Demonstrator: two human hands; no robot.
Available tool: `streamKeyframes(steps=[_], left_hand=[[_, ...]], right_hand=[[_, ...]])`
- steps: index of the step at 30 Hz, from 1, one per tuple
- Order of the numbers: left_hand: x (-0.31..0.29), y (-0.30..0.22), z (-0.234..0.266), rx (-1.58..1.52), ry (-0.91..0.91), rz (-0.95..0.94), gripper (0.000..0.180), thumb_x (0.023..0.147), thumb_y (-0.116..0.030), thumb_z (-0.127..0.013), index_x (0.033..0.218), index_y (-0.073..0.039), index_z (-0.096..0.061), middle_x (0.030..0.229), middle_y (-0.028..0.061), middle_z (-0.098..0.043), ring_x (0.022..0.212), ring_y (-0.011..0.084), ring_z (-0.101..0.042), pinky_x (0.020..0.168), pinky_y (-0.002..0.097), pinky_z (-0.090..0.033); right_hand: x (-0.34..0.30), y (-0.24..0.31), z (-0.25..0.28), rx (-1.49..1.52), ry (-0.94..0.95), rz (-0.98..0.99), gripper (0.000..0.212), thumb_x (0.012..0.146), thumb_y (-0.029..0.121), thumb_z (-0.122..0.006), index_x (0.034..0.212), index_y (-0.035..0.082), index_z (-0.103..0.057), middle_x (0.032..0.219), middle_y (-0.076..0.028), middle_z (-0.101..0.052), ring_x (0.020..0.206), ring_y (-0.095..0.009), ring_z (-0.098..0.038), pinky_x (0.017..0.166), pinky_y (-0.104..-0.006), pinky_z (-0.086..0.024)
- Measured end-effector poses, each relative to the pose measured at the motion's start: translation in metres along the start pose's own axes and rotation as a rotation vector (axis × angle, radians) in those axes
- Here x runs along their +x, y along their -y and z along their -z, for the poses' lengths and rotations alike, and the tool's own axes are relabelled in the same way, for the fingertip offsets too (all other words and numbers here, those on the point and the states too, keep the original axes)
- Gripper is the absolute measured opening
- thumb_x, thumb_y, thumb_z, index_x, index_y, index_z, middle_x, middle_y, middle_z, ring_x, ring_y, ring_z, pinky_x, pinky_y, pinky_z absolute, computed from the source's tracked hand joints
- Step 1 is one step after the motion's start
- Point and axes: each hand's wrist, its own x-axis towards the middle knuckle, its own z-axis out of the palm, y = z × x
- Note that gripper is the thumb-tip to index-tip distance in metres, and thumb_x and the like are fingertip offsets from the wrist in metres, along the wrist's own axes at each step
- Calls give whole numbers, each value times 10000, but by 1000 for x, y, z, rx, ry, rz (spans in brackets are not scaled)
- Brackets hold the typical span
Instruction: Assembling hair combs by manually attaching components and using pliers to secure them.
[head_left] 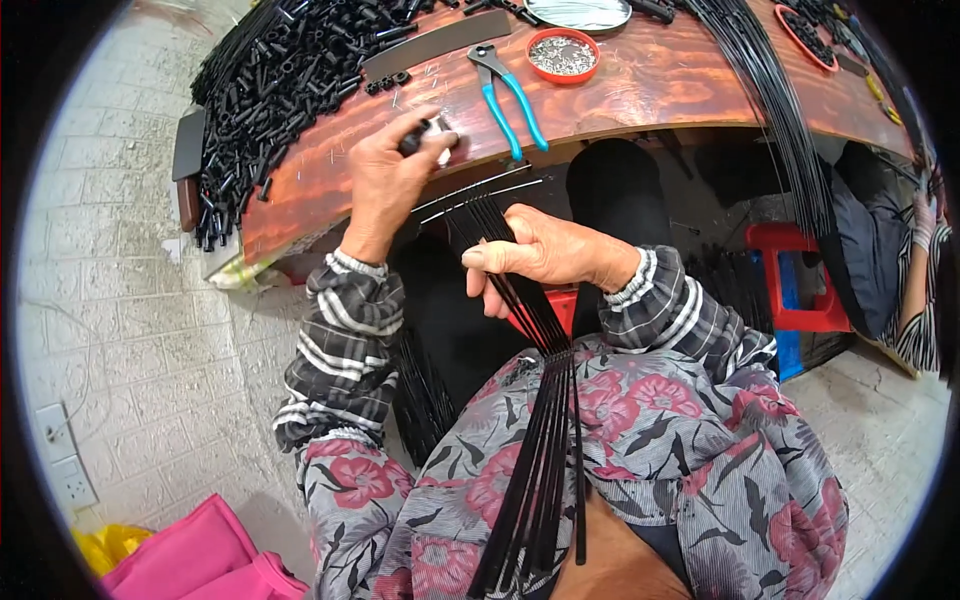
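Observation:
My right hand (545, 250) is closed around a bundle of thin black rods (535, 430), which look like umbrella ribs. They fan down over my lap, and their upper ends (487, 210) stick out above my fingers. Thin metal wires (480, 192) cross near those ends, below the table edge. My left hand (390, 175) is over the front of the wooden table, its fingers bent around a small black-and-white piece (436, 138), too blurred to name. Just right of it, pliers with blue handles (512, 100) lie on the table, handles toward me.
A heap of black tubular parts (290, 90) covers the table's left end. Beside it lies a flat dark blade-like strip (437, 45). A red dish (562, 56) holds small metal pins. Long black rods (770, 100) hang over the edge near a red stool (785, 280). Another person's hand (924, 220) shows far right.

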Motion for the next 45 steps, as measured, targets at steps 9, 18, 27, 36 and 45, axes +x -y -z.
streamKeyframes(steps=[9,18,27,36,45], left_hand=[[22,13,-4,367,57,-217,155,690,-202,-650,764,-66,-660,607,116,-593,528,208,-576,512,306,-432],[20,13,8,221,42,-34,307,672,-162,-683,973,-109,-651,561,33,-568,505,65,-519,486,227,-411],[39,8,7,554,202,-167,270,644,-212,-696,858,-53,-654,759,145,-607,659,263,-584,602,328,-438],[-10,2,-4,-654,96,231,322,808,-46,-522,1121,6,-473,771,108,-603,600,152,-579,487,238,-475],[-64,7,-12,-1205,20,303,277,844,-54,-505,1120,-40,-484,930,155,-590,709,205,-615,575,296,-528]], right_hand=[[-2,-1,-3,13,-23,-1,410,855,314,-490,756,-67,-601,629,-109,-623,574,-157,-607,559,-240,-486],[-4,-4,-3,5,-17,28,403,856,315,-491,749,-59,-595,632,-104,-621,571,-151,-603,553,-242,-485],[-3,-3,4,12,-35,44,409,847,321,-500,743,-60,-605,621,-108,-621,539,-156,-598,507,-241,-484],[-5,-6,7,31,-57,7,399,847,321,-498,750,-52,-606,620,-107,-620,530,-155,-596,510,-241,-488],[1,-12,9,81,-19,10,416,858,349,-494,781,-49,-585,640,-117,-618,580,-172,-612,574,-248,-498]])
